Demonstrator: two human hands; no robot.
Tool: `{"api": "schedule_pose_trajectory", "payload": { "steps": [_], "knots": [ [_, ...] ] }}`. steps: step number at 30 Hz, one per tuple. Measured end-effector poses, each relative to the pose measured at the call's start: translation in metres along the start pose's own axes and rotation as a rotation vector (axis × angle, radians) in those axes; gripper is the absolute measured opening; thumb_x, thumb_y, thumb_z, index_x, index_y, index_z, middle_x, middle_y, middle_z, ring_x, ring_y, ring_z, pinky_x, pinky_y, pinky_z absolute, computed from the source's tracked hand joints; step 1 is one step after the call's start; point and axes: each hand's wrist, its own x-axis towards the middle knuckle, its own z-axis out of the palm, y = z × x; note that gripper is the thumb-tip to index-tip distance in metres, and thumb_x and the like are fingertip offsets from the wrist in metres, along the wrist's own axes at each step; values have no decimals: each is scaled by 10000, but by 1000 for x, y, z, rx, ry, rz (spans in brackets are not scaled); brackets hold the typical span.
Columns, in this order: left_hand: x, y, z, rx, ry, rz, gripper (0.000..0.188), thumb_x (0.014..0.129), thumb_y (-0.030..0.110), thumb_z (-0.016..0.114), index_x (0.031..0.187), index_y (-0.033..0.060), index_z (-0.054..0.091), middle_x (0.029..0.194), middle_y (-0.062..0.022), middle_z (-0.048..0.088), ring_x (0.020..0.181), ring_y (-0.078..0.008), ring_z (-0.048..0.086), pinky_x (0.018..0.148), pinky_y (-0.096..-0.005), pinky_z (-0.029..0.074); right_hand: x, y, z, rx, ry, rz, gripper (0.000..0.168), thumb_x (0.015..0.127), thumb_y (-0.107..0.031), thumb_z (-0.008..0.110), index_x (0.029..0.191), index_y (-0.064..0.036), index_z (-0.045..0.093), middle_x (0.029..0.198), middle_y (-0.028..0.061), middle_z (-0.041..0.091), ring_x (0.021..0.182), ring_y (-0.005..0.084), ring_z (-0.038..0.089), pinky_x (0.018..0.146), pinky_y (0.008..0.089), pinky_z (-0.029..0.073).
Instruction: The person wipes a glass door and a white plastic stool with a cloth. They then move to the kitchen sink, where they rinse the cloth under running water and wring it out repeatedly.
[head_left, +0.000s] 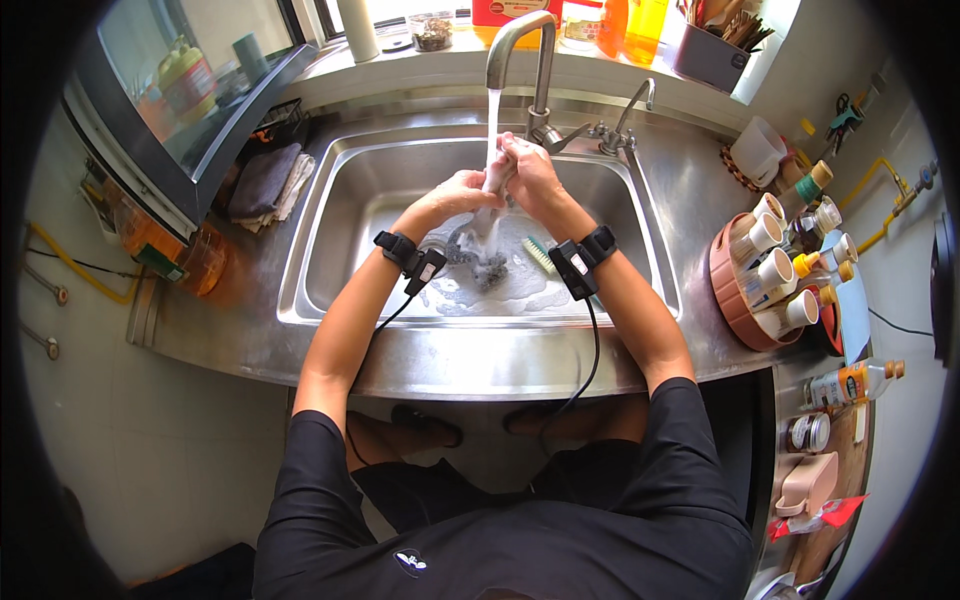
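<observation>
Water pours from the tall metal faucet (546, 67) onto a wet, pale cloth item (498, 176), possibly a sock. My left hand (466, 192) grips it from the left side, just below the stream. On its right, my right hand (531, 171) is closed around the upper part. A dark grey, soaked portion (489, 271) hangs toward the sink floor; whether it is one piece with the pale part, I cannot tell. Beside it lies a green scrub brush (538, 255) with pale bristles, partly behind my right wrist. Suds cover the floor of the stainless steel sink (319, 259).
Folded cloths (266, 184) lie left of the sink, near an open window sash (240, 142). A small second tap (626, 124) stands at the back right. Several bottles fill a pink round rack (724, 292) on the right. Cables (596, 352) hang from both wrist devices.
</observation>
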Motion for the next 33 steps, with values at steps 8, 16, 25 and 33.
{"api": "schedule_pose_trajectory", "payload": {
  "steps": [8, 16, 25, 33],
  "knots": [
    [-2, 3, 4, -231, 86, -70, 188, 805, 223, 617, 853, 41, 627, 772, -14, 598, 698, -97, 552, 654, -263, 439, 1, -29, -5, -433, -31, -80, 351, 734, 8, 458, 1053, 66, 594, 885, 133, 654, 762, 178, 616, 760, 295, 504],
    [-7, 18, 7, -471, 129, 25, 267, 783, 191, 631, 950, -17, 640, 867, -49, 630, 745, -135, 584, 682, -279, 474, 11, -33, -25, -899, -145, 59, 524, 712, -16, 510, 1232, 33, 541, 1161, 152, 604, 839, 141, 595, 700, 250, 476],
    [-2, 12, 4, -192, 296, 124, 343, 796, 226, 677, 1053, 10, 604, 924, -55, 638, 822, -119, 588, 753, -259, 470, 7, -38, -19, -1101, -96, 69, 564, 711, 0, 572, 1272, 14, 521, 1204, 220, 571, 1074, 217, 572, 880, 320, 472],
    [-5, 11, 0, 149, 162, 43, 331, 755, 194, 630, 1020, -5, 617, 833, -15, 596, 743, -92, 531, 679, -255, 436, 0, -62, -31, -809, -226, -65, 555, 693, -46, 570, 1243, 13, 535, 1154, 185, 579, 987, 203, 576, 856, 292, 474]
  ]
}}
